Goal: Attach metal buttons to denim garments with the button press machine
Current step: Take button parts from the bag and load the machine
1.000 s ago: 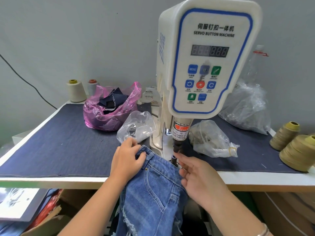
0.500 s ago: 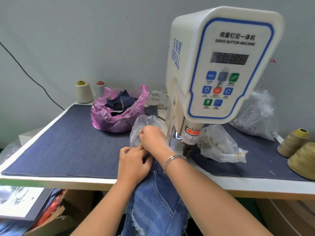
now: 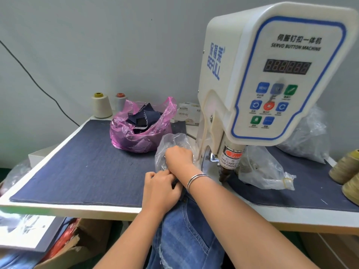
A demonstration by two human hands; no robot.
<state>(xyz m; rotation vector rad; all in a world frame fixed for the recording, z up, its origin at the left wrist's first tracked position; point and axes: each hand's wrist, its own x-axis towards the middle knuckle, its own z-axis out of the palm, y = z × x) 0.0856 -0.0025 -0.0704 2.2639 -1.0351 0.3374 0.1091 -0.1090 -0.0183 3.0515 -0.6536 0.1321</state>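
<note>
The white button press machine [image 3: 272,78] stands on the table, its punch head [image 3: 226,172] low at the base. Blue denim shorts [image 3: 182,235] hang over the table's front edge. My left hand [image 3: 161,189] grips their waistband at the edge. My right hand [image 3: 177,156], with a silver bangle on its wrist, reaches across into a clear plastic bag of metal buttons [image 3: 167,146] left of the machine. Its fingers are curled inside the bag, and what they hold is hidden.
A pink bag of dark denim scraps [image 3: 139,129] sits behind the clear bag. Another clear bag [image 3: 262,169] lies right of the punch. Thread cones stand at back left [image 3: 101,104] and far right [image 3: 345,167]. Dark denim cloth [image 3: 77,164] covers the table.
My right hand left the spot by the punch, crossed over my left hand and went into the clear button bag. My left hand kept holding the waistband.
</note>
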